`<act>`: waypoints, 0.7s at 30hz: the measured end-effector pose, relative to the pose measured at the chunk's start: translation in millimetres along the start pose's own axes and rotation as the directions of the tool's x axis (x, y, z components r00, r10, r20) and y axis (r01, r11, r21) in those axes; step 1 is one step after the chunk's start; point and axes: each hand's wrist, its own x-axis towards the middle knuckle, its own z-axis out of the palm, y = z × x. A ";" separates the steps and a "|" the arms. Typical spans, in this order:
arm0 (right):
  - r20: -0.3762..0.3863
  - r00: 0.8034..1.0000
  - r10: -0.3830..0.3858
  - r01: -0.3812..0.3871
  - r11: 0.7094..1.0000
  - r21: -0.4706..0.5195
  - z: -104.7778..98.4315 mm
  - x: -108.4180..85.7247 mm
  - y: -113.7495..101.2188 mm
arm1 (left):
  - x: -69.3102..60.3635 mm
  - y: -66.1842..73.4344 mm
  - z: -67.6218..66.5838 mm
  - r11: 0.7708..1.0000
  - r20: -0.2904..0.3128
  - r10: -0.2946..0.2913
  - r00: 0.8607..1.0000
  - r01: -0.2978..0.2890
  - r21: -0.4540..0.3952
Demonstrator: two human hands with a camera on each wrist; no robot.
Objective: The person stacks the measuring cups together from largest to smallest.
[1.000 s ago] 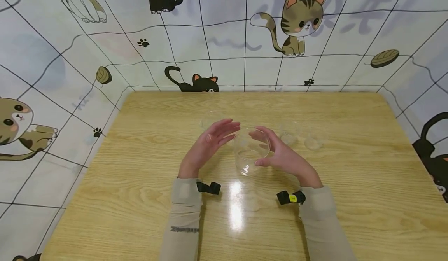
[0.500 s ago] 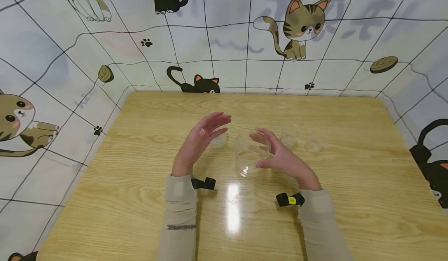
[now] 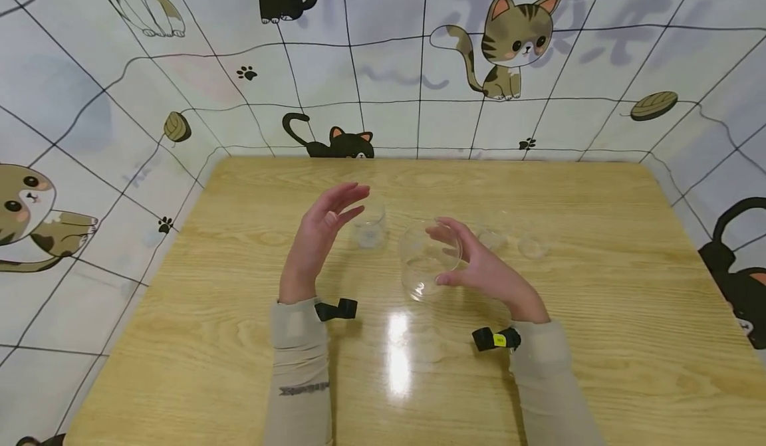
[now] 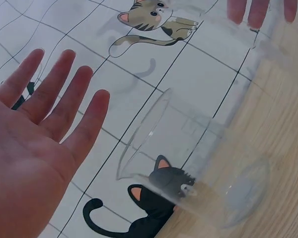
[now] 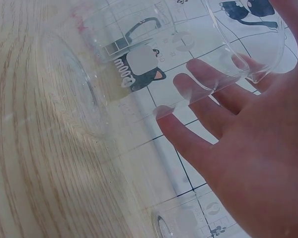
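Note:
In the head view my right hand (image 3: pixel 487 266) holds a large clear beaker (image 3: pixel 419 270) standing on the table, its thumb at the near side and fingers round the far side. Through the glass, the right wrist view shows those fingers (image 5: pixel 203 116) against the wall of this beaker (image 5: pixel 74 89). My left hand (image 3: pixel 317 236) is off to the left, fingers extended and holding nothing. Beside its fingertips stands a smaller clear beaker (image 3: pixel 370 226). The left wrist view has the open palm (image 4: pixel 35 153) apart from that upright, transparent beaker (image 4: pixel 198 163).
Two more small clear glass vessels (image 3: pixel 493 236) stand right of the right hand, faint against the wood. The light wooden table (image 3: pixel 598 300) meets a cat-printed backdrop (image 3: pixel 389 67) at its far edge. A bright reflection lies near the front middle.
My left hand has drawn away leftward from the large beaker, bringing the small beaker behind it into fuller view. The right hand stays at the large beaker.

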 end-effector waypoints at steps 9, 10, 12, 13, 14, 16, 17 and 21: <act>-0.002 1.000 0.031 -0.031 1.000 0.005 -1.7 0.0 4.8 | -11.0 3.3 -13.0 0.998 -0.171 0.059 0.984 -0.062 -0.016; -0.004 0.999 0.035 -0.035 0.999 0.003 -1.9 0.2 7.7 | -12.4 3.4 -14.6 0.998 -0.180 0.057 0.982 -0.061 -0.017; -0.004 0.999 0.039 -0.040 0.999 -0.006 -2.1 0.9 12.2 | -14.4 3.5 -17.5 0.999 -0.203 0.046 0.978 -0.050 -0.014; -0.004 0.999 0.039 -0.039 0.999 -0.007 -2.0 1.2 12.5 | -15.2 3.3 -18.8 0.999 -0.215 0.043 0.976 -0.045 -0.006; -0.004 0.999 0.037 -0.037 0.999 -0.004 -1.7 1.4 11.1 | -15.7 2.9 -20.0 0.999 -0.229 0.037 0.973 -0.038 0.003; -0.004 1.000 0.030 -0.030 1.000 -0.001 -0.7 1.3 5.6 | -16.2 2.0 -21.4 1.000 -0.265 0.027 0.964 -0.022 0.020; -0.007 1.000 0.029 -0.029 1.000 0.003 -0.2 1.2 2.4 | -16.2 1.0 -21.8 1.000 -0.282 0.023 0.959 -0.016 0.027; -0.022 0.999 0.040 -0.040 0.999 -0.001 1.3 -0.5 -10.6 | -14.8 -2.7 -21.4 0.999 -0.345 0.006 0.939 0.010 0.043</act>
